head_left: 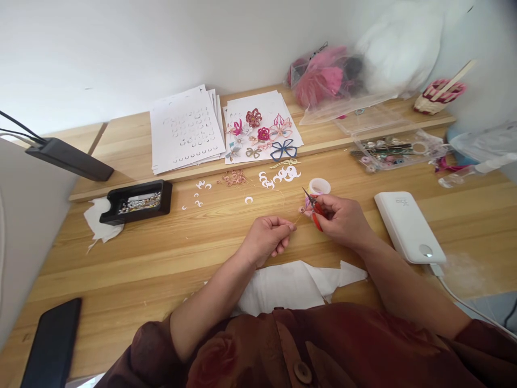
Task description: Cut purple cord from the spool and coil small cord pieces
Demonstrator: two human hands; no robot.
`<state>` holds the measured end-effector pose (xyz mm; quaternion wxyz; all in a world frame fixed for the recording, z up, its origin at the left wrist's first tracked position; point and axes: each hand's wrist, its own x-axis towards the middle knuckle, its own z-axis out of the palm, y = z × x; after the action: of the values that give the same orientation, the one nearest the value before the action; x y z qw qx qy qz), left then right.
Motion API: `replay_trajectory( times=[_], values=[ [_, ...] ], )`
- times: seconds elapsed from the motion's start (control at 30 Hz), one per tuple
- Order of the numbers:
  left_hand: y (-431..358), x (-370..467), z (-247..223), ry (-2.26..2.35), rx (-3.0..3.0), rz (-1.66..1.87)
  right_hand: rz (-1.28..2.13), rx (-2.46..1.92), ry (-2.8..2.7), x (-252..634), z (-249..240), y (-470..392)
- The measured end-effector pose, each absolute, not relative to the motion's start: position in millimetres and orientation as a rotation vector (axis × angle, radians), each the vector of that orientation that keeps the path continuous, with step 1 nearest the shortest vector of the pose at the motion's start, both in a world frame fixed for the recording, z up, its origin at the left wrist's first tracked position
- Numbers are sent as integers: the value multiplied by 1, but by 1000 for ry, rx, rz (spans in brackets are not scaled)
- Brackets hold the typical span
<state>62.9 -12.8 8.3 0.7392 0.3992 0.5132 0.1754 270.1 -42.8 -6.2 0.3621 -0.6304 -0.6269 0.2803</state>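
Observation:
My left hand [267,237] is closed, thumb and forefinger pinching a fine yellowish thread [298,218]. The thread runs right to a small brownish crescent piece [302,209] at the fingertips of my right hand [344,220]. That hand is closed around small scissors with red handles [317,221], their dark blades pointing up and left. Just behind them stands a white roll [319,186]. White paper crescents [290,173] and a cluster of brown thread-wrapped pieces [234,178] lie beyond my hands.
Finished thread flowers [263,133] rest on paper at the back, beside cut-out sheets [186,132]. A black tray of beads [137,202] stands left, a phone [51,345] near left. At right are a white power bank [409,226] and a clear box [398,152]. White cloth [286,285] lies in front.

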Motion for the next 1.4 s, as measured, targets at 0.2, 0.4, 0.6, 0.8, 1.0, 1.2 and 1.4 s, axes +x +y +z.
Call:
replay_trajectory(
  times=[0.2,0.4,0.6,0.8,1.0,1.2,1.4],
  values=[
    [-13,65,13,1197,928,321,566,-1868,-1626,278,5,-45],
    [-14,65,14,1210,951,309,736,-1875,-1548,281,3,-41],
    [-14,63,9,1174,933,362,1134,-1621,-1092,276,25,-52],
    [-14,62,11,1142,912,476,1627,-1729,-1273,283,29,-80],
    [-13,61,9,1118,926,519,1780,-1718,-1235,278,23,-77],
    [-13,60,7,1098,936,536,1827,-1711,-1174,266,25,-67],
    [-13,60,7,1098,934,535,1851,-1706,-1093,267,24,-64]
  ],
)
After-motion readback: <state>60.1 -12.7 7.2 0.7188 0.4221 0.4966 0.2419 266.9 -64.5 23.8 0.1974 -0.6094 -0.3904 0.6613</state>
